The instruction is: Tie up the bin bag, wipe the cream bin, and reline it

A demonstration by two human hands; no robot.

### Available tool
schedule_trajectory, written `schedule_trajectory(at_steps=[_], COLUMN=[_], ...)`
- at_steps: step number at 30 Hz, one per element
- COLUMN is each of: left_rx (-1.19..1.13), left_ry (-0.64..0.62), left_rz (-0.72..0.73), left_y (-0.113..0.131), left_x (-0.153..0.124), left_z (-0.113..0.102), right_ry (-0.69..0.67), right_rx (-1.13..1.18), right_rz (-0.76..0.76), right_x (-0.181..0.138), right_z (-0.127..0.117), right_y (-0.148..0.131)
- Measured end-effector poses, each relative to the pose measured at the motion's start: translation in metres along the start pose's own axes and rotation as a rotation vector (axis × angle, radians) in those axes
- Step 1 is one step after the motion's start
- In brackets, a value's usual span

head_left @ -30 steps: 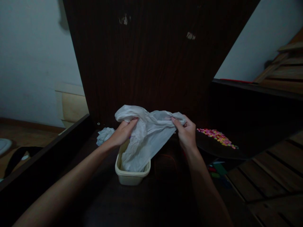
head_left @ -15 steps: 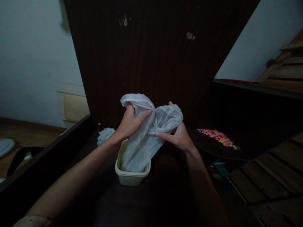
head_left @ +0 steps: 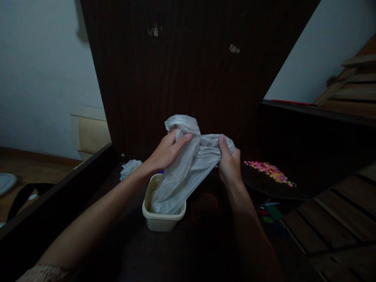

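A thin white plastic bag (head_left: 188, 172) stretches between my two hands, its lower end down inside a cream plastic tub (head_left: 163, 224). My left hand (head_left: 169, 150) grips the bag's upper left part, thumb in front and fingers partly hidden behind the plastic. At the upper right edge, my right hand (head_left: 230, 160) is closed on the bag with its thumb pointing up. What the bag holds, if anything, cannot be made out. The tub stands upright on a dark wooden surface, below the hands.
Behind the tub rises a dark wooden panel (head_left: 176, 70). A crumpled pale plastic bag (head_left: 130, 168) lies at the left. Small colourful pieces (head_left: 270, 171) are heaped at the right. Slatted wood (head_left: 331, 219) is at the lower right, and a low dark side board (head_left: 73, 176) runs along the left.
My right hand has turned, bringing its thumb up over the bag's edge, and pulls it slightly right. My left hand has shifted a little right with the bag. The tub stays in place.
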State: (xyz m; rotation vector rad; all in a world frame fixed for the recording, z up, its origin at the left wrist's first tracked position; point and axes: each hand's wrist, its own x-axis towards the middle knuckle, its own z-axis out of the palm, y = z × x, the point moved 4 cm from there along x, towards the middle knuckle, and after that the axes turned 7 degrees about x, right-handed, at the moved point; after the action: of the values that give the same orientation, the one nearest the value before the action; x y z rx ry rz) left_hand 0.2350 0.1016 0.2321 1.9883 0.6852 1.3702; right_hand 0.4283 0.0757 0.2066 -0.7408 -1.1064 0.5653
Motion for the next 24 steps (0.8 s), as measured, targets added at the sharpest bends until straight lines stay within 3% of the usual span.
schedule_trajectory(at_steps=[5,7,9,11,14,17,18,20,22,24], left_rx=[-0.106,-0.161,-0.180,-0.187,-0.174,-0.093,-0.051,0.043,0.151,0.222], left_ry=[-0.067,-0.133,-0.168,-0.127,0.076,0.222,0.185,-0.035,-0.266,-0.419], left_rz=[0.066,0.082,0.096,0.124,0.154,0.046,-0.025,-0.188,-0.294,-0.324], left_y=[0.011,0.017,0.022,0.024,0.017,-0.004,-0.012,-0.028,-0.038,-0.041], left_x=[0.002,0.002,0.002,0.000,-0.006,-0.016,-0.020,-0.028,-0.039,-0.047], left_z=[0.006,0.010,0.012,0.008,-0.010,-0.027,-0.028,-0.021,-0.009,0.005], right_ry=[-0.333,-0.351,-0.275,-0.171,-0.033,0.114,0.154,0.196,0.177,0.125], right_rx=[0.068,0.045,0.030,0.023,0.025,0.098,0.134,0.190,0.199,0.172], right_rz=[-0.021,-0.053,-0.113,-0.176,-0.191,-0.081,-0.035,0.034,0.058,0.063], right_x=[-0.015,-0.017,-0.015,-0.010,-0.004,-0.003,-0.004,-0.005,-0.006,-0.007], right_z=[0.030,0.037,0.037,0.033,0.023,0.015,0.013,0.014,0.018,0.025], right_y=[-0.004,-0.006,-0.006,-0.004,0.001,0.006,0.008,0.008,0.007,0.006])
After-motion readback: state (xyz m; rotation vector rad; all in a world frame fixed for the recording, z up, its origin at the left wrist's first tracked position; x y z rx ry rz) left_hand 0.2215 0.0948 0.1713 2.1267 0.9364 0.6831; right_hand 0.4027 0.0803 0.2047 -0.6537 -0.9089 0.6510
